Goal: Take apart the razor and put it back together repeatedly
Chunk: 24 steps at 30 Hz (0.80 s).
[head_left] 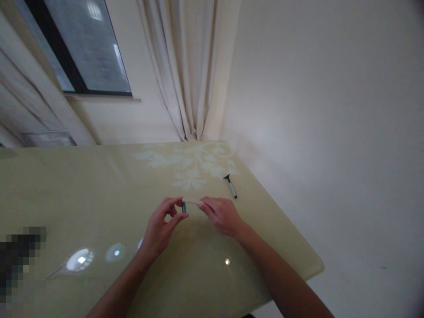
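Over the glossy table, a razor (192,201) with a pale handle is held sideways between my two hands. My left hand (164,223) pinches its narrow greenish head (184,207) between thumb and fingertips. Wrapped round the other end of the handle are the fingers of my right hand (221,214), which hide that end. A second razor (232,187), black and grey, lies on the table just beyond my right hand, its head pointing away from me.
The pale green table (99,190) has a white floral pattern and bright light reflections. Its right edge runs along a white wall (314,110). Behind it hang cream curtains (185,66) beside a dark-framed window (86,44). A pixelated dark shape (16,256) is at the left.
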Available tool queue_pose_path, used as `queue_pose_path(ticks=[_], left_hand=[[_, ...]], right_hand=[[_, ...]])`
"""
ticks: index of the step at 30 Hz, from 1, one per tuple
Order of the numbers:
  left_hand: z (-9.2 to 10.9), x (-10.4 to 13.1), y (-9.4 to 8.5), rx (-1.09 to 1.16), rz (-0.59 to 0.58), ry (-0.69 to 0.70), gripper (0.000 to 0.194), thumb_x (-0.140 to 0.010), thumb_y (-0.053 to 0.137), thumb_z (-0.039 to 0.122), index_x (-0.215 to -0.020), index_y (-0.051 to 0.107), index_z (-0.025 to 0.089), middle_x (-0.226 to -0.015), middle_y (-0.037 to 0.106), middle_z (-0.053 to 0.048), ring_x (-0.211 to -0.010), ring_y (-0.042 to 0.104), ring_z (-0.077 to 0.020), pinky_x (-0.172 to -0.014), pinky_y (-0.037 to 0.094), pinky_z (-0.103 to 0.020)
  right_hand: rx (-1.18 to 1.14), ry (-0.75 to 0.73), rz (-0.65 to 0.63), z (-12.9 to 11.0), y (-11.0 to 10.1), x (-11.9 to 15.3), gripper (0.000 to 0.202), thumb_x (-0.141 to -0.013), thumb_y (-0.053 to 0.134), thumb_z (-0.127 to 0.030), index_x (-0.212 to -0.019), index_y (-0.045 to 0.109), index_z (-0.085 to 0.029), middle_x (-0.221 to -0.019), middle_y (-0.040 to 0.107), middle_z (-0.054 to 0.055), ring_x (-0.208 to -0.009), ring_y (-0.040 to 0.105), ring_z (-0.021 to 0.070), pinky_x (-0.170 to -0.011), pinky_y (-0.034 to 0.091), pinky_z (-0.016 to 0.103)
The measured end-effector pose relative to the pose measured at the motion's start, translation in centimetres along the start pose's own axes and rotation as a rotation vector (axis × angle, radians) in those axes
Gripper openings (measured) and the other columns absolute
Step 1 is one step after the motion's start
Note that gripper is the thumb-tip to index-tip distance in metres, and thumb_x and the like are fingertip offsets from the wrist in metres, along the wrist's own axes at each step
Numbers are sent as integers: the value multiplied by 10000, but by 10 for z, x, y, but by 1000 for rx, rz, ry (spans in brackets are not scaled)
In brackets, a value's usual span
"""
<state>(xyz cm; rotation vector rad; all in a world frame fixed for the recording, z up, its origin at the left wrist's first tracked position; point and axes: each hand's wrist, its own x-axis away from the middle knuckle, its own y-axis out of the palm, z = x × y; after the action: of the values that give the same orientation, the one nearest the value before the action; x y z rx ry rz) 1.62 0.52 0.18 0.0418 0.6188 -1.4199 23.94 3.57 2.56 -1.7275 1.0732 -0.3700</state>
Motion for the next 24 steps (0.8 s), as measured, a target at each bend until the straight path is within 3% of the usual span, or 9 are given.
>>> queue_pose_path(ticks=[6, 11, 15, 20, 24], left_hand=[[-4, -2, -2, -18, -7, 12, 332, -855, 742, 355, -1175, 723, 264, -898, 624, 10, -733, 590, -143, -730, 508, -290], [-7, -2, -2, -44, 3, 49, 344, -850, 746, 347, -1183, 719, 262, -916, 631, 6, -717, 582, -138, -720, 511, -287], [-8, -1, -1, -49, -31, 38, 337, -862, 732, 359, -1184, 719, 261, -948, 635, -8, -752, 595, -151, -732, 522, -297], [-7, -2, -1, -56, -4, 59, 359, -867, 730, 355, -1214, 703, 264, -921, 620, 7, -734, 584, -144, -728, 505, -290], [-8, -4, -2, -70, 2, 59, 322, -868, 720, 372, -1172, 724, 267, -860, 609, 18, -690, 552, -142, -705, 494, -284]], right_hand=[[-51, -27, -54, -4, 0, 0, 381, -1094, 397, -467, -1034, 695, -238, -802, 689, 1, -706, 593, 140, -640, 281, 259], [-11, 73, -36, -5, 3, -2, 395, -1084, 410, -472, -977, 697, -221, -730, 649, 5, -651, 543, 140, -612, 248, 269], [-52, 24, -80, -4, 4, -2, 388, -1075, 434, -475, -939, 698, -226, -725, 640, -2, -651, 535, 135, -608, 241, 268], [-83, 76, -46, -1, 1, -3, 396, -1077, 430, -459, -923, 701, -214, -699, 626, -6, -638, 528, 133, -613, 254, 267], [-92, 5, -88, 0, 3, -4, 377, -1072, 445, -459, -943, 714, -228, -752, 667, 0, -679, 553, 143, -640, 279, 265]])
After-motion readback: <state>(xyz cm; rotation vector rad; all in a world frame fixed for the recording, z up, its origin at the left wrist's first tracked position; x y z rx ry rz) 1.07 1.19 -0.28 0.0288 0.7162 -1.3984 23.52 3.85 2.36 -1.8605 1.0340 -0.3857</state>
